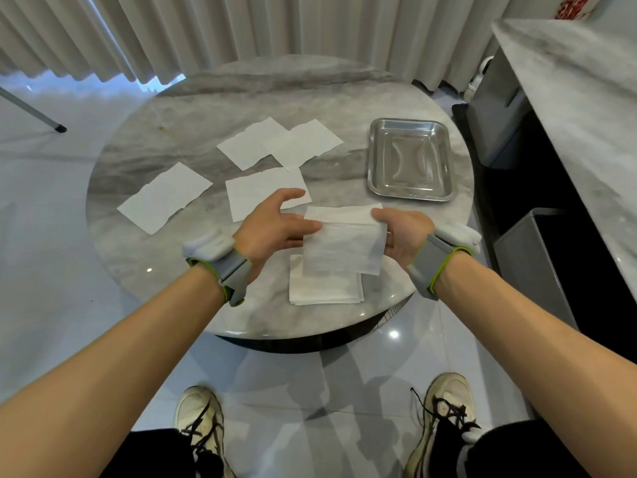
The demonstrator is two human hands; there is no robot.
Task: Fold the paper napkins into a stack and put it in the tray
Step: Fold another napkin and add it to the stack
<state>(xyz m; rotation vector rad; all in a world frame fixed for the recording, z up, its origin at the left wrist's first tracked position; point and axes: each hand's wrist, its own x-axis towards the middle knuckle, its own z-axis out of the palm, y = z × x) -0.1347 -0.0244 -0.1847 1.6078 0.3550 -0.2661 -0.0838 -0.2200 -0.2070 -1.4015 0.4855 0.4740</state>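
Note:
I hold a white paper napkin in the air, folded over, above the near part of the round marble table. My left hand pinches its left edge with the thumb, the index finger stretched out. My right hand grips its right edge. Directly beneath lies a small stack of folded napkins near the table's front edge. Several flat, unfolded napkins lie further back: one at the left, one in the middle, two overlapping behind. The steel tray stands empty at the right.
A grey bin and a dark cabinet under a marble counter stand close to the table's right. Curtains hang behind the table. My shoes rest on the glossy tiled floor below the table's front edge.

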